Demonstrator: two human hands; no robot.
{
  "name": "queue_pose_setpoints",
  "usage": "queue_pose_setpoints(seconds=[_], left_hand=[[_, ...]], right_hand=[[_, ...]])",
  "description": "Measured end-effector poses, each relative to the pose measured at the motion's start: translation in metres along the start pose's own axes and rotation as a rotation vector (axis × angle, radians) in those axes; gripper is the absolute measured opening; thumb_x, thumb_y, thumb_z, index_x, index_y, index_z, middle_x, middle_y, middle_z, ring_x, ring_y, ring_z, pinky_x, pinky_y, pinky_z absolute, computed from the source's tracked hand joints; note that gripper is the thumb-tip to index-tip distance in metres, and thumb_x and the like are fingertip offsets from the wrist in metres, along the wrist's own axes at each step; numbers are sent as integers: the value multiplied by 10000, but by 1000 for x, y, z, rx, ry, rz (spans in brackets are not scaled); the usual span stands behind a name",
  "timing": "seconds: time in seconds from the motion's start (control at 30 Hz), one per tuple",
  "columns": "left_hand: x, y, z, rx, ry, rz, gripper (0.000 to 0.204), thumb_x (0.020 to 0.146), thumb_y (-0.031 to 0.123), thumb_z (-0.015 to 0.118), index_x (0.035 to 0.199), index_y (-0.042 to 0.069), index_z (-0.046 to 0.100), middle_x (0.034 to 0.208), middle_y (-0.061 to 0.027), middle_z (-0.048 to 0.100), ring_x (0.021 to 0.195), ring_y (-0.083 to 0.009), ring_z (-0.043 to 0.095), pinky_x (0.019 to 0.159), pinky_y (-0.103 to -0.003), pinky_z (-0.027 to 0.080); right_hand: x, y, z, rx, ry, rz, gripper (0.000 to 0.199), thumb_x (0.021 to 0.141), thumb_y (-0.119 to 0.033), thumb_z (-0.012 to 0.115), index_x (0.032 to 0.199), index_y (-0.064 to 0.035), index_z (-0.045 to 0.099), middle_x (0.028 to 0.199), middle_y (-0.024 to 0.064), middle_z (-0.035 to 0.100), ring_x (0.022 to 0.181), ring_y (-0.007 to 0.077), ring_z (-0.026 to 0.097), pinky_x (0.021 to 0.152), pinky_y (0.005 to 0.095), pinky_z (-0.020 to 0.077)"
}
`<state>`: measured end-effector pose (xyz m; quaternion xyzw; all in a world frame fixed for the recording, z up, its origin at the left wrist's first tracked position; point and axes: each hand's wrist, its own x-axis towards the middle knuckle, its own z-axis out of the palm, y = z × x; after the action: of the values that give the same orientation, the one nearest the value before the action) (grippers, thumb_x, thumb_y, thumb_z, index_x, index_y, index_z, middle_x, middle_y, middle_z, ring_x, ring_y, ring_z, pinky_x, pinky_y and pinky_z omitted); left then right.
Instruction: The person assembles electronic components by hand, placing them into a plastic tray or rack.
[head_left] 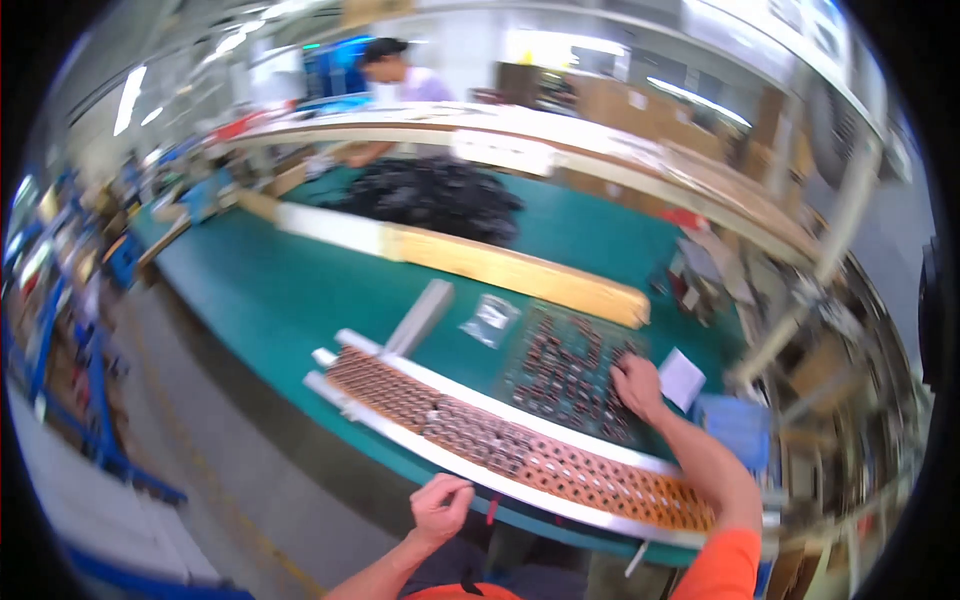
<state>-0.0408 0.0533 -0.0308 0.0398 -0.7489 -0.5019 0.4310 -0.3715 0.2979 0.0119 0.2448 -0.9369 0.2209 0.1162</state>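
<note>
Head view: long tray part-loaded (est.), right hand at loose parts

Landmark: long tray w/ white rails and orange perforated bed [600, 482], set on green flat-topped table [270, 285] along its near edge.

Right hand [637, 385]: beyond tray's right half, fingers bent down at the right side of small dark-and-copper loose parts [560, 375], which lie in a rough rectangle just beyond tray. Fingertips at or nearly at the parts; cannot tell if one is grasped. Left hand [440, 508]: just this side of tray, approx. mid-length, fingers curled in; cannot tell if a small piece is pinched.

Progress (judged): tray's left and mid sections look densely set, prob. done. Right section shows more orange btwn dark spots, poss. incomplete; blur, so cannot confirm pieces vs. bare holes. Sizeable qty of loose parts outside tray, so work rated unfinished.

Surroundings, rel. to tray: grey rectangular bar [420, 317] beyond left end; clear plastic bag w/ white label [490, 320] beyond middle; long yellow strip [525, 275] farther off; heap of black pieces [430, 197] farther again. White paper sheet [682, 379] and blue plastic bin [735, 428] beyond right end.
</note>
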Motion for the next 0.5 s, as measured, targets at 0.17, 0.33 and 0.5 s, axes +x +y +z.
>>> queue_pose_setpoints(seconds=[0.17,0.33,0.5], left_hand=[[-9,2,-6,-67,45,-23,57,780,-35,701,825,-2,690,731,-60,648,547,-84,552,481,-222,416],[-12,3,-10,-80,29,-44,67,799,-14,706,864,-9,693,763,-61,649,566,-84,554,490,-218,417],[-11,0,-5,-112,26,-46,86,802,-10,708,887,-6,695,766,-59,644,576,-86,557,499,-216,420]], right_hand=[[-15,-4,2,67,127,-42,199,810,-216,681,806,-31,606,778,157,609,795,353,561,722,463,452],[-11,-11,6,79,117,-22,199,798,-194,713,802,-42,585,727,116,556,774,302,541,684,433,438],[-12,-9,5,317,130,19,169,821,-158,688,824,-22,588,665,110,566,657,259,560,649,380,455]])
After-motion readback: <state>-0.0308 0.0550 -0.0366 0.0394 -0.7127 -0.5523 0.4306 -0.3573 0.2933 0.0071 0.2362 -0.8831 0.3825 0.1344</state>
